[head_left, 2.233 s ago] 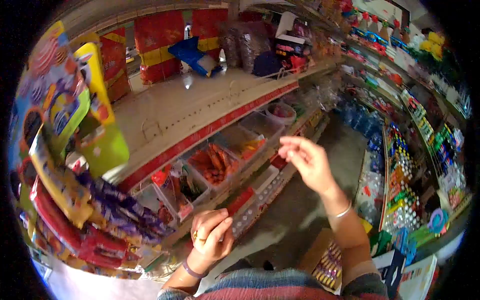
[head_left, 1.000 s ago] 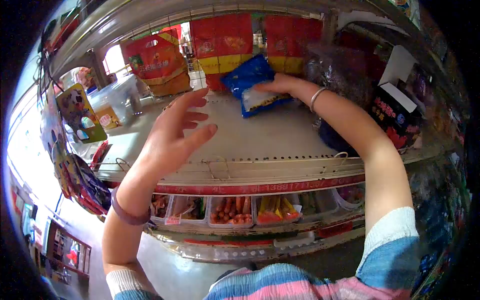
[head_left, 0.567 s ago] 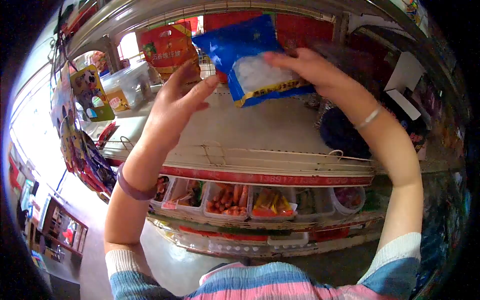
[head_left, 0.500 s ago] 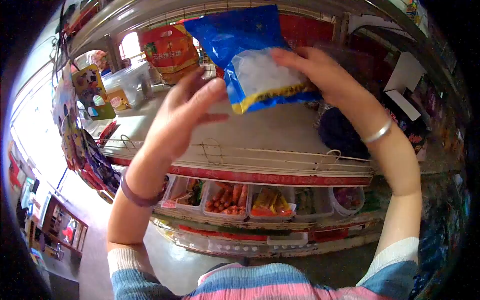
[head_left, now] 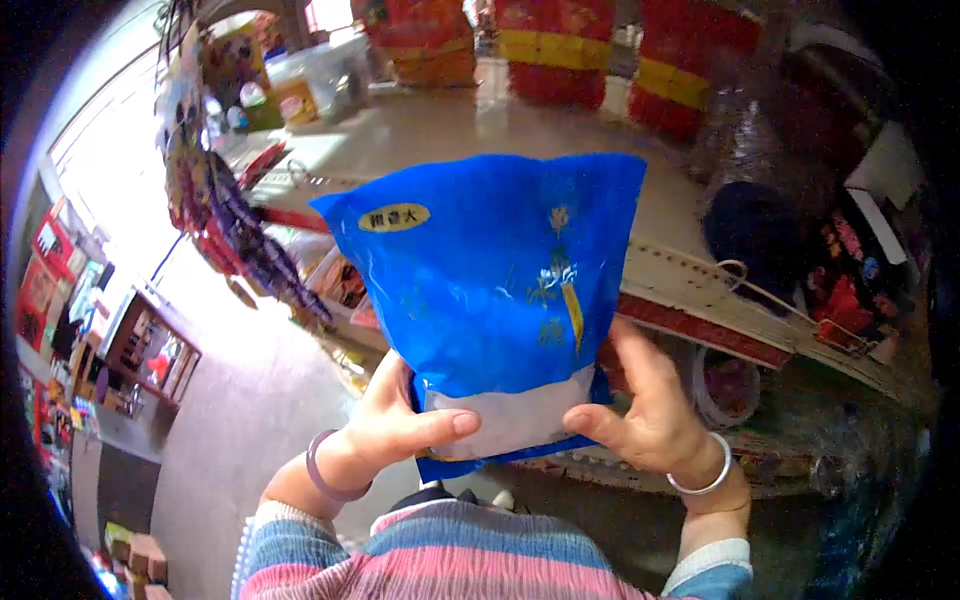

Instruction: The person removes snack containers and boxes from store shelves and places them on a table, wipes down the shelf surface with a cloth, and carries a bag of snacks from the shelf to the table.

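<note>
A large blue plastic bag (head_left: 480, 280) with gold lettering and a clear window is held upright in front of my chest. White lumps, perhaps rock sugar, show through the window near its lower end. My left hand (head_left: 405, 415) grips the bag's lower left side, thumb across the front and fingers behind. On the lower right side my right hand (head_left: 640, 410) holds it the same way, its fingers partly hidden by the bag. Behind the bag is a metal shelf (head_left: 660, 240) with a red front strip.
Red bags with yellow bands (head_left: 555, 55) stand at the back of the shelf, near a clear plastic box (head_left: 330, 75). A dark round object (head_left: 750, 235) sits at the right. Packets (head_left: 215, 190) hang at the left shelf end. A round tub (head_left: 725, 385) is below.
The blue bag has come off the shelf area, down and toward my chest, and now stands upright. My left hand, apart from it before, now grips it too. The view has shifted.
</note>
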Demonstrator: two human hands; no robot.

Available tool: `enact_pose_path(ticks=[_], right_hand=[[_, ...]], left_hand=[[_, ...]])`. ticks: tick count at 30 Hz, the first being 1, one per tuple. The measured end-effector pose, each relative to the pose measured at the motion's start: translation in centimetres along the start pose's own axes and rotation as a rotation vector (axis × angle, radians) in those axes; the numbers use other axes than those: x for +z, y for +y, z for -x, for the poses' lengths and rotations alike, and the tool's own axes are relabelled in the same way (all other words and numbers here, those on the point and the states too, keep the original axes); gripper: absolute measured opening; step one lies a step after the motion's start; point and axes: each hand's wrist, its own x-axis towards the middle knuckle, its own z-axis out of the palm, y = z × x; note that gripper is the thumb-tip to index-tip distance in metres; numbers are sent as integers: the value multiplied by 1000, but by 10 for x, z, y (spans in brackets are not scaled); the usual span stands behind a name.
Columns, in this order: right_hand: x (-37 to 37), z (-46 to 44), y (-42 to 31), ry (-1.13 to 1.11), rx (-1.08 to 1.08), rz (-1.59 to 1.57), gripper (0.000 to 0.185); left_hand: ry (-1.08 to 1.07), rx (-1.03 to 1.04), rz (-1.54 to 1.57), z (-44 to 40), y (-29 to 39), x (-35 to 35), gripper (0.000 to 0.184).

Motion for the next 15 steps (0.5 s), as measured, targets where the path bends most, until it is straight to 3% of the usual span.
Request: enact_pose_path(ticks=[5, 11, 13, 15], right_hand=[[79, -6, 53, -66, -12, -73, 75], [178, -29, 65, -265, 183, -462, 71], [275, -44, 69, -331, 232, -537, 70], [283, -55, 60, -420, 276, -581, 63]], left_hand=[[168, -52, -127, 46, -12, -50, 83], [514, -213, -2, 120, -15, -98, 82], [577, -183, 59, 178, -14, -168, 79], [652, -183, 103, 189, 0, -167, 77]])
